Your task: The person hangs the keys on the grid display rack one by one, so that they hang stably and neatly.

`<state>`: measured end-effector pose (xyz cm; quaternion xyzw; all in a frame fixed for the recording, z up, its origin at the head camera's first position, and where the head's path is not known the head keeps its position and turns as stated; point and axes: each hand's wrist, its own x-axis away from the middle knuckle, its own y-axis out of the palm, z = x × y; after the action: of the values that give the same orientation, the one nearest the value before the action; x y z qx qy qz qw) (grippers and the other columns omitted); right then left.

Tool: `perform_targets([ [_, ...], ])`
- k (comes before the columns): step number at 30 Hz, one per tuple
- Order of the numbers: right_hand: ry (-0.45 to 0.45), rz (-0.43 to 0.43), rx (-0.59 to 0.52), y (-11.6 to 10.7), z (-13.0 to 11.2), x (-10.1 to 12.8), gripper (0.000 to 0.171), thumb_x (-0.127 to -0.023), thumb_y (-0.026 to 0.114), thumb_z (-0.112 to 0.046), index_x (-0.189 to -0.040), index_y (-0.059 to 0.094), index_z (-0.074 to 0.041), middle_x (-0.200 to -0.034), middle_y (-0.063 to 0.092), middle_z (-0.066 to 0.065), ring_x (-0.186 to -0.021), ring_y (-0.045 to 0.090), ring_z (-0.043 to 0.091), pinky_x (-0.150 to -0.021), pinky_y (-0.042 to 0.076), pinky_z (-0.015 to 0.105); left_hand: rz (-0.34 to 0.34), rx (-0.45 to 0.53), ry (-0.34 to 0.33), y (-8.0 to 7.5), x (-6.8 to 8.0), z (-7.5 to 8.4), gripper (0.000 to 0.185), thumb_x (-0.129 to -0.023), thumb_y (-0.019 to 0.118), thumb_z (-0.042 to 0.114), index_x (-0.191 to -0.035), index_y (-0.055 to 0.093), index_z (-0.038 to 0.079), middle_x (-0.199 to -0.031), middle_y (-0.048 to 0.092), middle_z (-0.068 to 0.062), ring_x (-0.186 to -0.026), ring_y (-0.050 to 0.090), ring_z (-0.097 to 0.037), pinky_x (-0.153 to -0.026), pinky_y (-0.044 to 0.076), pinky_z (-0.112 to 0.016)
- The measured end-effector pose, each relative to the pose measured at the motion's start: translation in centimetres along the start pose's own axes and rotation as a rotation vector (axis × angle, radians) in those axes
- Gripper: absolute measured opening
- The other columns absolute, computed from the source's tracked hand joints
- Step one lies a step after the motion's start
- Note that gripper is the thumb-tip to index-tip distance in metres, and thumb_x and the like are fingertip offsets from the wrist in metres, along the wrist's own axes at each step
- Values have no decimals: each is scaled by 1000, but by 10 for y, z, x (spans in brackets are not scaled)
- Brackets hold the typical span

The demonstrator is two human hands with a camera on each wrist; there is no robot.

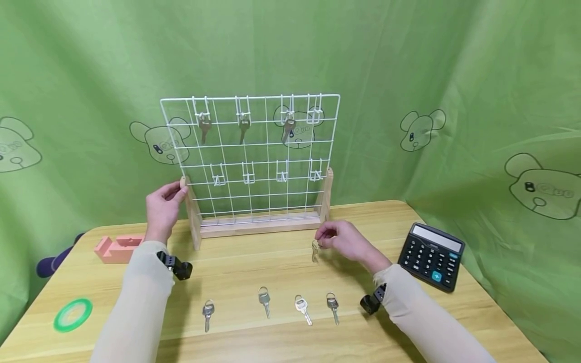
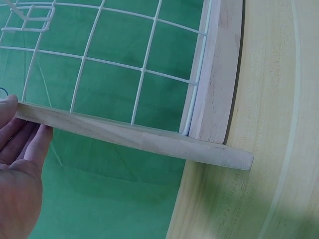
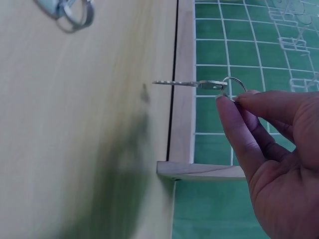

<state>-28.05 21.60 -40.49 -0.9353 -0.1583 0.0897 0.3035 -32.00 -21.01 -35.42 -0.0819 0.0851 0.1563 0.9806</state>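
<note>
A white wire grid rack (image 1: pixel 258 225) on a wooden base stands at the back of the table. Three keys (image 1: pixel 204 126) hang from hooks in its top row. My left hand (image 1: pixel 170 198) grips the rack's left wooden post (image 2: pixel 139 137), thumb on one side and fingers on the other. My right hand (image 1: pixel 323 237) hovers just above the table in front of the rack's right post. It pinches a silver key (image 3: pixel 192 83) by its ring, so the key (image 1: pixel 314 250) dangles below the fingers (image 3: pixel 239 129). Several more keys (image 1: pixel 265 299) lie in a row near the front edge.
A black calculator (image 1: pixel 431 256) sits at the right. A pink block (image 1: pixel 119 248) and a green ring (image 1: pixel 72 315) are at the left. The rack's lower hooks (image 1: pixel 248 176) and top right hook (image 1: pixel 314 116) hold nothing. Green cloth surrounds the table.
</note>
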Motion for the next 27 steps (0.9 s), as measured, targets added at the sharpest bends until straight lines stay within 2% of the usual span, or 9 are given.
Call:
perform_targets([
  [15, -48, 35, 11, -5, -20, 3, 12, -86, 69, 1, -96, 69, -6, -90, 66, 5, -88, 61, 22, -79, 56, 34, -4, -9, -10, 0, 1, 1, 42, -97, 64, 17, -136, 55, 2, -135, 57, -17, -119, 57, -24, -100, 48, -25],
  [21, -61, 53, 40, -12, -30, 1, 13, -87, 69, -1, -100, 69, -2, -91, 66, 5, -88, 61, 23, -79, 56, 35, 1, 3, -17, 0, 1, 1, 43, -97, 64, 18, -136, 55, 3, -135, 56, -17, -119, 57, -24, -100, 48, -26],
  [27, -74, 73, 48, -21, -42, -2, 12, -87, 69, -1, -99, 70, -5, -91, 66, 6, -87, 61, 23, -77, 56, 35, 6, 7, -26, -1, 0, -1, 45, -96, 65, 21, -137, 55, 3, -136, 56, -16, -120, 56, -23, -101, 47, -26],
])
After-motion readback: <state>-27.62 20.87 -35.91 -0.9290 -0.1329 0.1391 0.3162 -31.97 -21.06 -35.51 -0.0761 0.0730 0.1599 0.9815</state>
